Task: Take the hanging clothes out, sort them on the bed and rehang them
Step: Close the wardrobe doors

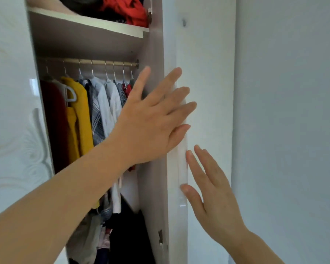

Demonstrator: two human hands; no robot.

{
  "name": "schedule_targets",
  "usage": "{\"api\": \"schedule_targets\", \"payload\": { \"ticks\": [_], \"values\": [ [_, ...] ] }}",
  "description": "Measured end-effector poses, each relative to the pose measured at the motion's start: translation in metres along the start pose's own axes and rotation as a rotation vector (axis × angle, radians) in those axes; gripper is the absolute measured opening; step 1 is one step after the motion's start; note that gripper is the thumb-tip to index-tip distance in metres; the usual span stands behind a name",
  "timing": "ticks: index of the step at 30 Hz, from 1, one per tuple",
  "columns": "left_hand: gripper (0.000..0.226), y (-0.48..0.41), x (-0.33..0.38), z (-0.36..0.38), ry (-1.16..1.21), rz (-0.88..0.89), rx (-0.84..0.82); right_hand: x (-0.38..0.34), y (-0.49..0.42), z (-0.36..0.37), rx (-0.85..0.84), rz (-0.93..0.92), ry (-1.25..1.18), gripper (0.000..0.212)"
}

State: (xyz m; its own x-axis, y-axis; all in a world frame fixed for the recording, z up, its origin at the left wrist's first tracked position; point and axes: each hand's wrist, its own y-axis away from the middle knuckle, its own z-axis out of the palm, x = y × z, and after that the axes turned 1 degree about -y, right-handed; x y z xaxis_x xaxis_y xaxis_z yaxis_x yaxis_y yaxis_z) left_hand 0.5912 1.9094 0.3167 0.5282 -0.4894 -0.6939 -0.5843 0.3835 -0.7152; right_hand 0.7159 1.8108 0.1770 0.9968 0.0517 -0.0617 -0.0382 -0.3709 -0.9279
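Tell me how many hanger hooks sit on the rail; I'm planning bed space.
8 hooks on the rail: two spaced at left above the maroon garment and yellow garment, six closer together toward the right. The left door may hide more.

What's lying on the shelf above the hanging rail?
A red garment and dark clothes lie piled on the shelf. Anything behind the pile is hidden, and the frame's top edge cuts off the rest.

pale wall [286,111] beside an open white wardrobe [84,42].
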Motion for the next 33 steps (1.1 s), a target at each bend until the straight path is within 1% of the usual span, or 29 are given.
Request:
{"api": "schedule_targets", "payload": {
  "ticks": [3, 6, 12, 17, 21, 26, 31, 33],
  "values": [
    [0.042, 0.037, -0.035, -0.008, -0.080, 0.000, -0.033, -0.031, -0.011, 0.036, -0.027, -0.091, -0.118, 0.054],
    [0.042, 0.073, -0.071, -0.012, -0.132, -0.008, -0.079, -0.067, -0.023, 0.075, -0.002, -0.154, -0.207, 0.056],
    [0.040, 0.139, -0.133, -0.003, -0.160, -0.072, -0.174, -0.131, -0.050, 0.153, 0.016, -0.118, -0.252, 0.057],
    [0.036, 0.182, -0.174, 0.026, -0.135, -0.143, -0.196, -0.167, -0.075, 0.217, 0.055, -0.060, -0.162, 0.053],
    [0.037, 0.208, -0.204, 0.055, -0.100, -0.157, -0.205, -0.180, -0.092, 0.268, 0.111, -0.046, -0.096, 0.051],
    [0.038, 0.234, -0.234, 0.097, -0.060, -0.188, -0.235, -0.186, -0.112, 0.325, 0.156, -0.028, -0.088, 0.049],
    [0.041, 0.255, -0.255, 0.135, -0.036, -0.217, -0.297, -0.184, -0.131, 0.371, 0.133, -0.017, 0.014, 0.047],
    [0.041, 0.260, -0.260, 0.148, -0.013, -0.234, -0.290, -0.179, -0.134, 0.387, 0.165, -0.039, 0.040, 0.046]
  ]
}}
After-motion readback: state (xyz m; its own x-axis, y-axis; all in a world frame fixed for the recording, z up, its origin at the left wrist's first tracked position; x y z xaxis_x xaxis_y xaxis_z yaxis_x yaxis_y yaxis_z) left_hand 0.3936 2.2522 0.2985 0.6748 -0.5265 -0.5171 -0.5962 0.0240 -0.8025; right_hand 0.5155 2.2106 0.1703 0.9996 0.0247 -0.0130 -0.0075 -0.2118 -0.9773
